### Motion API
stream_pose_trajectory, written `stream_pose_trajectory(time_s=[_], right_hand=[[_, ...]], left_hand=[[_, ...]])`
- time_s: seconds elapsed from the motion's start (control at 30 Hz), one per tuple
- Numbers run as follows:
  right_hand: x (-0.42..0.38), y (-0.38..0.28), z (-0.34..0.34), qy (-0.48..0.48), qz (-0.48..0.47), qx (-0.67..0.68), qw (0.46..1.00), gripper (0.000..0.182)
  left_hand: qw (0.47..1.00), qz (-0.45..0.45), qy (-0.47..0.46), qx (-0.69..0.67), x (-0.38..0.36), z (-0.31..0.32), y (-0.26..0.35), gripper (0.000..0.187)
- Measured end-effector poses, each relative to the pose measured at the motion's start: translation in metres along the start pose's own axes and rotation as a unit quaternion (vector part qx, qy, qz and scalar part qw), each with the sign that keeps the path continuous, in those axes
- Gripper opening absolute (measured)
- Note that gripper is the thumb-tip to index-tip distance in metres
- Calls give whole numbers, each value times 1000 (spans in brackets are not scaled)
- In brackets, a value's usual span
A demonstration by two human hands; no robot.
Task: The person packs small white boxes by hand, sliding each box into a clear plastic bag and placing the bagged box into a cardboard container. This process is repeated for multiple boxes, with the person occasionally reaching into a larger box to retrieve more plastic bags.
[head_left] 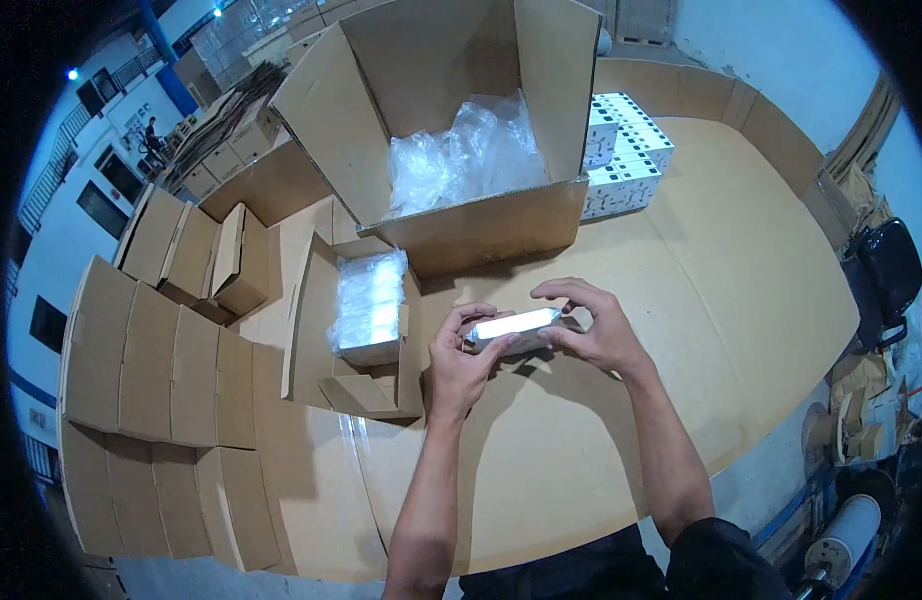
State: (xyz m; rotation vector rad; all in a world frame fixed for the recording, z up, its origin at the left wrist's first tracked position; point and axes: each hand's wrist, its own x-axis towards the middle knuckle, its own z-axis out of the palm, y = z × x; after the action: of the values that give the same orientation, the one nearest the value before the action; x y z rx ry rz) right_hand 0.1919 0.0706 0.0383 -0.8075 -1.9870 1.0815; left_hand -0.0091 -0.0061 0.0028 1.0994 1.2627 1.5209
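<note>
As both hands (459,362) (596,330) grip wrapped pack (511,326).

The glare-washed packet (513,327) shows no readable detail, its ends hidden under both hands' fingers (481,312).

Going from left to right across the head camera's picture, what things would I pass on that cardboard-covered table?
Flattened cardboard boxes → small open carton holding plastic-wrapped items → left hand → small white box held in both hands → right hand → stack of white printed boxes, farther back → black chair at the right edge.
</note>
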Motion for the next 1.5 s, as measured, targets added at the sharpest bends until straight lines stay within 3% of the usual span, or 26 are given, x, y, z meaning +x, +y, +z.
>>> stream_pose_trajectory(time_s=[0.17, 0.23, 0.37, 0.5, 0.57, 0.7, 0.77, 0.87, 0.93, 1.1, 1.43, 1.5], right_hand=[[-1, 5, 1, -2, -7, 18, 1000, 46], [0, 3, 2, 9, -28, -17, 999, 46], [2, -3, 1, 6, -30, -57, 998, 45], [0, 5, 6, 30, -32, -45, 998, 41], [0, 7, 10, 20, -23, -17, 999, 41], [0, 8, 16, 40, 5, 38, 998, 43], [-1, 11, 21, 45, 6, 50, 998, 44], [0, 13, 27, 75, 37, 152, 985, 45], [2, 7, 37, 89, -21, 208, 974, 47], [16, -28, 78, 70, -65, 283, 954, 46], [49, -46, 130, -8, -110, 279, 954, 37], [50, -48, 124, -56, -107, 147, 982, 36]], left_hand=[[1000, -18, 12, 7, 1, 2, -4, 44], [999, 17, 18, 38, -1, 3, -4, 45], [997, -27, 37, 55, -12, 2, -11, 51], [968, 81, 100, 214, -32, -1, -18, 74], [971, 81, 90, 208, -55, -6, -14, 81], [929, 83, 62, 356, -112, -17, -14, 71], [889, 99, -14, 446, -140, -20, 2, 60], [869, 78, -31, 487, -176, -22, 26, 52], [865, 69, -25, 496, -195, -25, 32, 50], [867, 48, -12, 496, -211, -32, 36, 47], [876, 66, -2, 477, -207, -35, 31, 41], [877, 70, 0, 475, -206, -34, 30, 41]])
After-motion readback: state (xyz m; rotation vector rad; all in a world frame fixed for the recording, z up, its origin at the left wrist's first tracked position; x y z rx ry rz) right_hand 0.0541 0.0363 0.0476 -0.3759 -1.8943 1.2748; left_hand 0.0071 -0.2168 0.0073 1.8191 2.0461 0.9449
